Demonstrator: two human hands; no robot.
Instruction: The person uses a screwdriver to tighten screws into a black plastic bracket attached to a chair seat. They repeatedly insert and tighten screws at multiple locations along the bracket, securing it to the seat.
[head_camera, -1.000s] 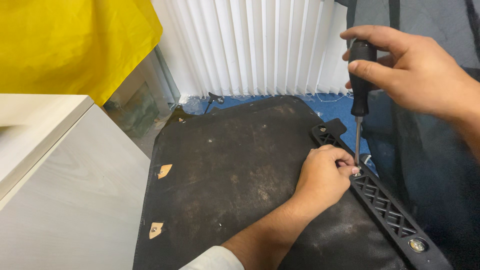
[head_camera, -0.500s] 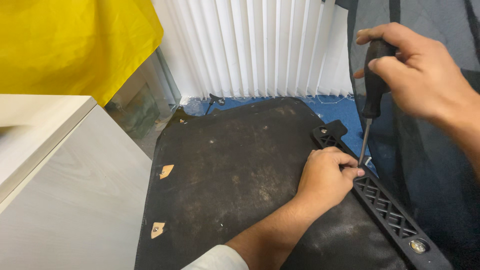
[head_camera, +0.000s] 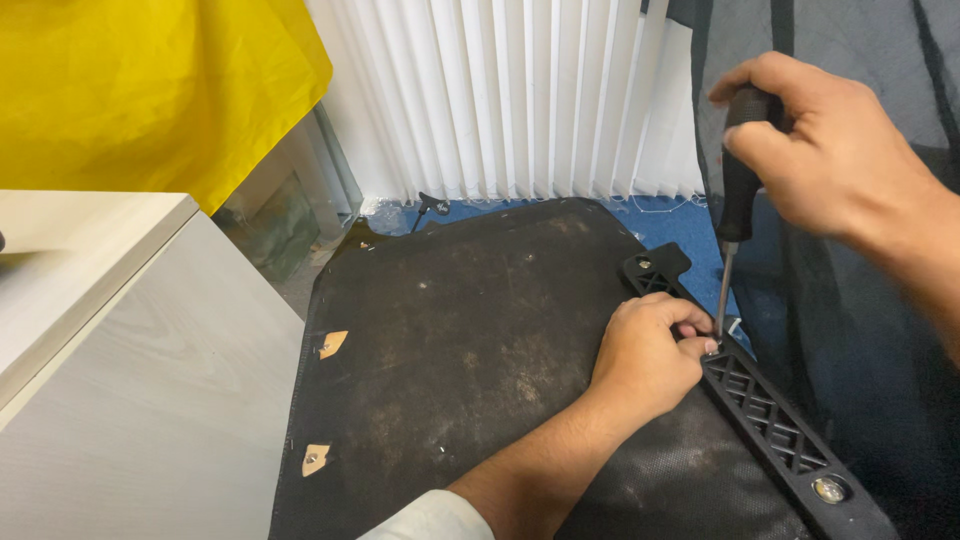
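My right hand (head_camera: 835, 160) grips the black handle of a screwdriver (head_camera: 738, 190), held upright with its thin shaft pointing down. The tip meets a black lattice plastic bracket (head_camera: 770, 420) that runs along the right edge of a dusty black upturned seat panel (head_camera: 470, 350). My left hand (head_camera: 645, 355) rests closed on the panel, its fingertips pinched around the screwdriver tip at the bracket. What the fingers hold there is hidden. A silver screw head (head_camera: 828, 489) shows near the bracket's near end.
A pale wood-grain cabinet (head_camera: 120, 380) stands at the left. Yellow cloth (head_camera: 150, 90) hangs above it. White vertical blinds (head_camera: 520, 100) fill the back over blue carpet (head_camera: 670, 225). Black mesh fabric (head_camera: 860, 330) rises at the right. Two torn tan patches (head_camera: 333, 343) mark the panel's left edge.
My right hand has shifted right and slightly up with the screwdriver, tilting the shaft. My left hand has stayed at the bracket, fingers closing around the tip.
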